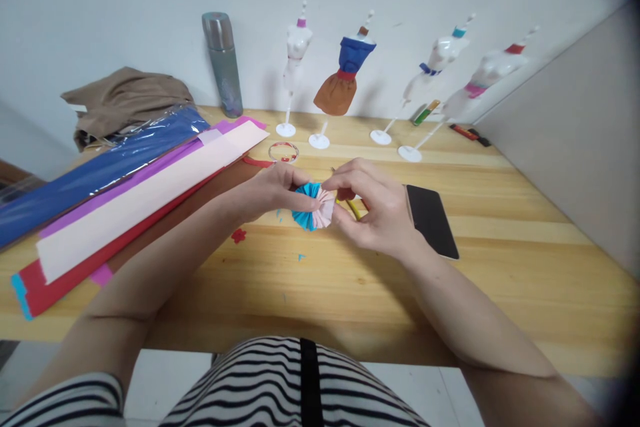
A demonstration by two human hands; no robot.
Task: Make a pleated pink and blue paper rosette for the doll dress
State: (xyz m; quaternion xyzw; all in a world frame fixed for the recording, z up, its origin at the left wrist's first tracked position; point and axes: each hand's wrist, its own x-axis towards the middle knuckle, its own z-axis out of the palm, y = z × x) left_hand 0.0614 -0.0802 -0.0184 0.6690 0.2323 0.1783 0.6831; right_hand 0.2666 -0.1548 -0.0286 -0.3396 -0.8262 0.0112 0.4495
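Observation:
A round pleated paper rosette, half blue and half pale pink, is held above the table between both hands. My left hand pinches its blue side, the thumb lying across the front. My right hand has thumb and fingertips at the pink edge, closed on it. Just behind the right fingers lie scissors with yellow handles, partly hidden. A small red paper flower and a blue paper scrap rest on the wood nearer to me.
Long strips of coloured crepe paper and a brown cloth cover the left. A flask stands at the back beside several small white mannequins, one in a blue top and brown skirt. A black phone lies right of my hand.

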